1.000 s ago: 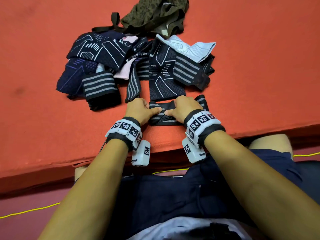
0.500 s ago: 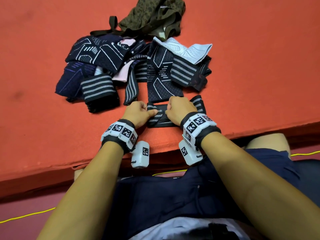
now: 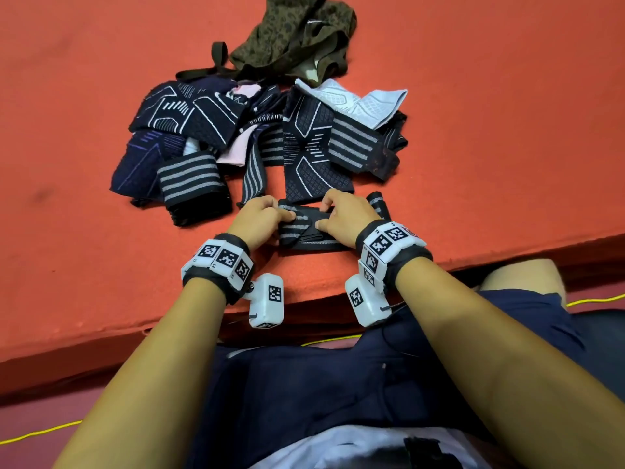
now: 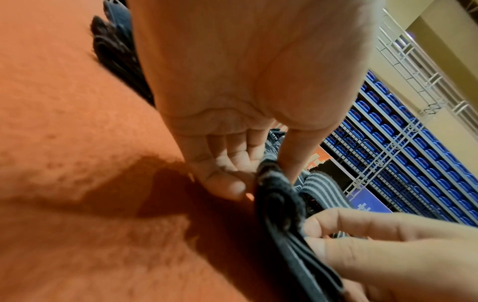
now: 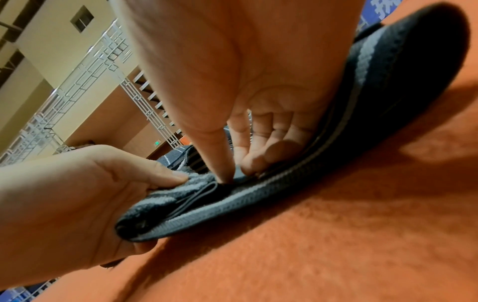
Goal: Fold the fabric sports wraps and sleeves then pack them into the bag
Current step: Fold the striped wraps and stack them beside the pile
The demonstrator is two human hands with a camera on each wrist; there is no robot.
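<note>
Both hands are working one black elastic wrap with grey stripes [image 3: 311, 228], which lies on the orange felt-like mat [image 3: 473, 164] right at the near edge, between the two wrists. The left hand [image 3: 258, 218] pinches the wrap's left end between thumb and curled fingers, and the right hand [image 3: 345, 214] pinches the bunched layers near the middle, thumb on top, so neither hand is free. Looks like a fold in progress. To do it well, the person would probably want to line up the striped edges before pressing down, since elastic like this tends to spring back and skew. Keeping one hand pinned on the crease while the other brings the end over should help. Just beyond the fingers sits the pile of dark patterned sleeves and striped wraps [image 3: 263, 140], and farther out the olive patterned fabric bag [image 3: 297, 38], mouth facing the pile.
</note>
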